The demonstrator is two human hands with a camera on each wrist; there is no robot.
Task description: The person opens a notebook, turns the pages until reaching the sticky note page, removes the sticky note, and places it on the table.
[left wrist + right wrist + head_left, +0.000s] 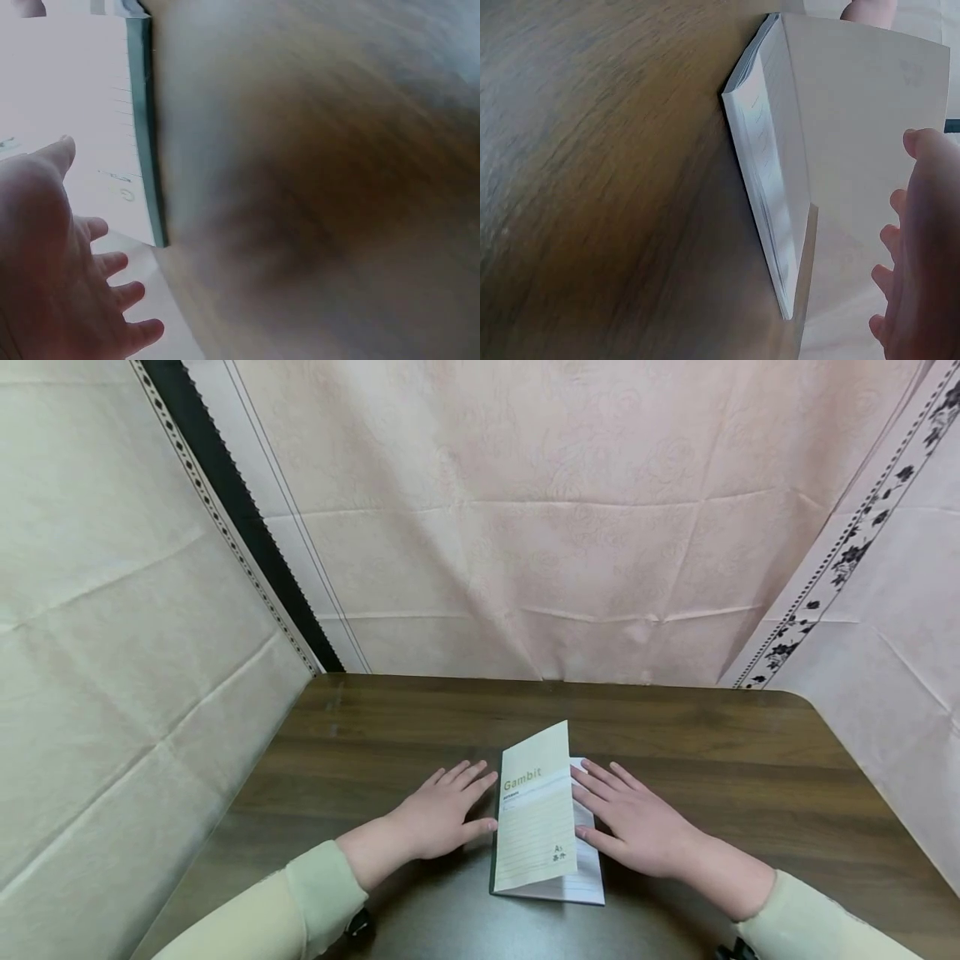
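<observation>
A notebook (534, 827) with a pale green cover printed "Gambit" lies on the table, its front cover standing partly raised. Beneath the cover, white lined pages (588, 881) show at the right. My left hand (442, 814) is at the notebook's left side, fingers spread and straight, fingertips right at the spine edge. On the other side, my right hand (641, 822) has its fingers extended, the tips overlapping the page edge in the head view. The left wrist view shows the dark green spine (144, 112); the right wrist view shows the cover's blank inner side (870, 97).
The dark wooden table (405, 727) has a rounded far right corner. Pale cloth (525, 552) hangs behind it and along both sides. A black strip (247, 518) runs down the cloth at the left, and a floral border (847, 560) at the right.
</observation>
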